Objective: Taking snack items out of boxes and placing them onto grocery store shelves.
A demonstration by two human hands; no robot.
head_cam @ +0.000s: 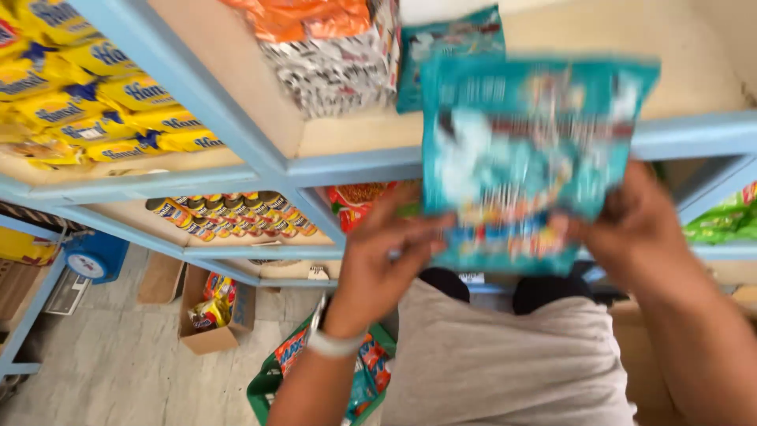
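A teal snack packet [520, 158], blurred by motion, is held up in front of a light-blue shelf [355, 162]. My left hand [378, 260] grips its lower left corner and my right hand [631, 221] grips its lower right edge. A white band sits on my left wrist. Behind the packet, on the beige shelf board, another teal packet [441, 47] stands beside a stack of black-and-white packets [339, 71] with orange packets [307, 17] on top.
Yellow packets [87, 102] fill the shelf at upper left. Small jars [229, 214] line a lower shelf. A green crate [268, 390] with packets and an open cardboard box [211, 312] sit on the tiled floor. Green packets [721, 221] lie at right.
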